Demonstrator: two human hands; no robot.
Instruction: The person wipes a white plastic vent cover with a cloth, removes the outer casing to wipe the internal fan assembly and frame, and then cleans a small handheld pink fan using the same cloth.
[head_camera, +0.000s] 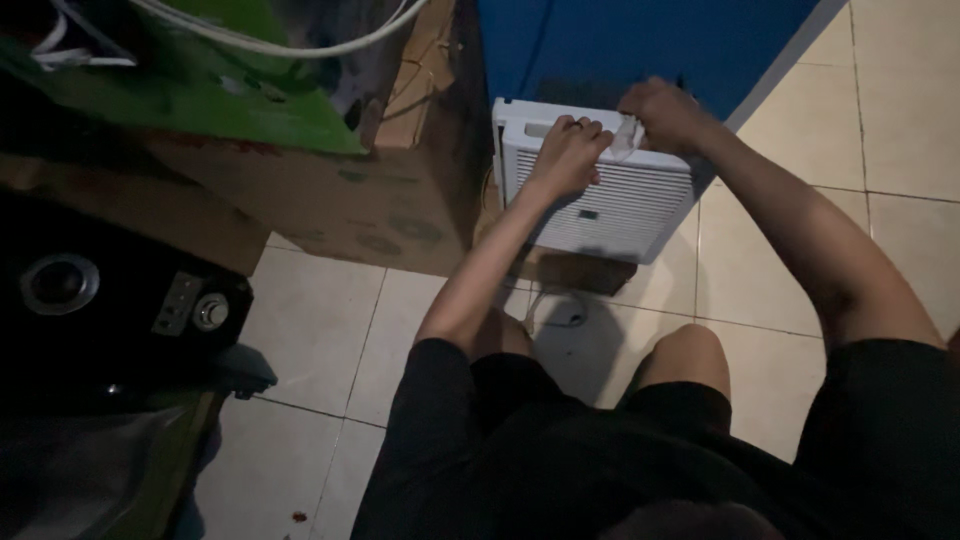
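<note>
A white boxy appliance with a slatted grille (610, 210) stands on the tiled floor against a blue panel (640, 45). My left hand (568, 155) grips its top edge, fingers curled over the rim. My right hand (665, 115) is closed on a small white cloth (626, 140) pressed on the appliance's top right. My knees and black shorts fill the bottom of the view.
A large cardboard box (380, 190) stands just left of the appliance, with a green sheet (200, 100) and white cable on top. A black speaker unit (110, 300) lies at the left. A white cord (560, 310) trails on the pale floor tiles (310, 330).
</note>
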